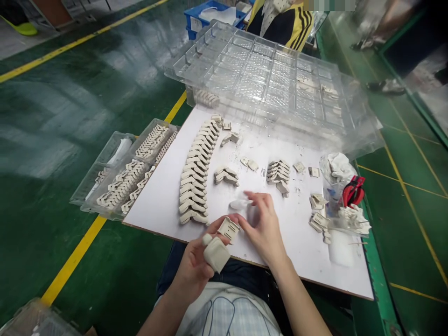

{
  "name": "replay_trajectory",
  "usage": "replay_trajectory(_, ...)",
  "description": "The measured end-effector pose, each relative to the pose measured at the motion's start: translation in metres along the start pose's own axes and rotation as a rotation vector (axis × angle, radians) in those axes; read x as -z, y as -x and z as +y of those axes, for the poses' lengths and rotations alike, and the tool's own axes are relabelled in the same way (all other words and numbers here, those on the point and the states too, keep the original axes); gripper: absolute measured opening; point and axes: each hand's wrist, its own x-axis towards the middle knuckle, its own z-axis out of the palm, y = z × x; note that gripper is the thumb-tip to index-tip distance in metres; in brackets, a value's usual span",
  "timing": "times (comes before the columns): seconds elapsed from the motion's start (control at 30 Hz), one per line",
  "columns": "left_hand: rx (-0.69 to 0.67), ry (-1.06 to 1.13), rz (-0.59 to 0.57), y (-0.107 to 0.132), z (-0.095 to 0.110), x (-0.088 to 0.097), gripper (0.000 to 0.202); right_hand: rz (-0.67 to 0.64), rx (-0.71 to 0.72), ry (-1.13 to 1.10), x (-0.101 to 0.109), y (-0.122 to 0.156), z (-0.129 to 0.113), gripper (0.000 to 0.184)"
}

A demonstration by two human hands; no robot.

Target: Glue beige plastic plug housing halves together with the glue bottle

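Note:
My left hand (196, 267) is closed around a beige plastic part. Its rounded cover (217, 254) faces me, and a flat slotted piece (229, 228) sticks out at the fingertips; whether the two are joined I cannot tell. My right hand (264, 226) is just right of it, fingers apart, with the thumb close to the slotted piece. Behind those fingers a small translucent white object (240, 204) lies on the white board, and no grip on it shows. Beyond are a few stacked beige parts (227, 176) and a long curved row of them (194, 175).
A shorter row of parts (278, 172) and loose pieces (318, 219) lie to the right, near a red-black tape roll (353, 191) and crumpled white bags (338, 167). Clear compartment trays (259, 70) cover the far side. Filled trays (119, 186) stand left. Another person (280, 23) sits opposite.

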Motion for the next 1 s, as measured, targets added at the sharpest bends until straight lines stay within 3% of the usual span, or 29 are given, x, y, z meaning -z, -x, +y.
replay_trajectory(0.13, 0.087, 0.135, -0.048, -0.007, -0.012, -0.002, 0.05, -0.006, -0.01, -0.273, 0.003, 0.0, -0.003, 0.018)
replay_trajectory(0.23, 0.139, 0.193, -0.061, -0.017, -0.021, -0.009, 0.041, 0.039, -0.125, -0.544, 0.028, 0.006, 0.003, 0.02)
replay_trajectory(0.33, 0.18, 0.234, -0.106, -0.026, -0.023, -0.017, 0.037, 0.163, -0.158, -0.659, 0.055, 0.004, 0.011, 0.033)
replay_trajectory(0.47, 0.204, 0.258, -0.135, -0.032, -0.018, -0.02, 0.04, 0.282, -0.227, -0.737, 0.065, -0.013, 0.004, 0.044)
replay_trajectory(0.53, 0.219, 0.271, -0.13, -0.032, -0.017, -0.02, 0.039, 0.378, -0.213, -0.711, 0.059, -0.021, -0.004, 0.046)
replay_trajectory(0.63, 0.233, 0.3, -0.132, -0.032, -0.016, -0.019, 0.038, 0.48, 0.017, -0.553, 0.046, -0.027, -0.016, 0.044)
replay_trajectory(0.77, 0.24, 0.313, -0.143, -0.033, -0.016, -0.018, 0.038, 0.352, 0.285, -0.286, 0.039, -0.025, -0.024, 0.045)
replay_trajectory(0.9, 0.245, 0.303, -0.159, -0.033, -0.015, -0.018, 0.04, 0.245, 0.31, -0.159, 0.039, -0.021, -0.025, 0.051)
replay_trajectory(1.0, 0.252, 0.301, -0.166, -0.033, -0.014, -0.018, 0.042, 0.264, 0.317, -0.137, 0.039, -0.019, -0.023, 0.053)
